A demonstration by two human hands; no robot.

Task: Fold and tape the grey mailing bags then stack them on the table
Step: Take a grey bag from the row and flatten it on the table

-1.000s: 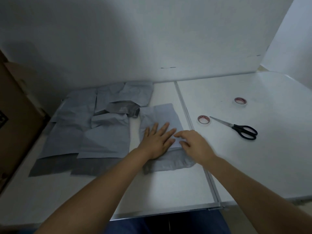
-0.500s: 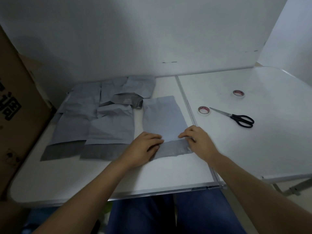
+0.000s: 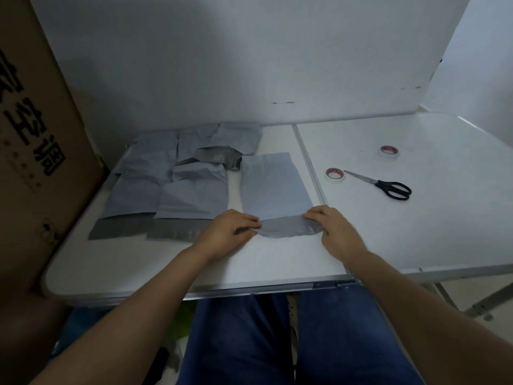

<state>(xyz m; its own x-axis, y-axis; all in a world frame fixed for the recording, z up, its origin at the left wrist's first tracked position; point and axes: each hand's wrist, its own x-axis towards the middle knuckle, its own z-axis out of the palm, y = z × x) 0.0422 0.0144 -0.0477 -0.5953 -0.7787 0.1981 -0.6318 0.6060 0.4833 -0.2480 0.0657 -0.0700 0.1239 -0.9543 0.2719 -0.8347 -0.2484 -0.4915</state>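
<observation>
Head view: a grey mailing bag is being held flat on the white table, just left of the table's centre seam. Its darker flap at the near edge is being pinched at both corners, the left hand with curled fingers on the left corner, the right hand curled on the right. The bag is judged to be light, thin, soft and slippery, creasing readily, so it is best being taken at the flap's corners and kept taut. More bags are lying overlapped to the left. Two tape rolls and scissors are lying to the right, untouched.
</observation>
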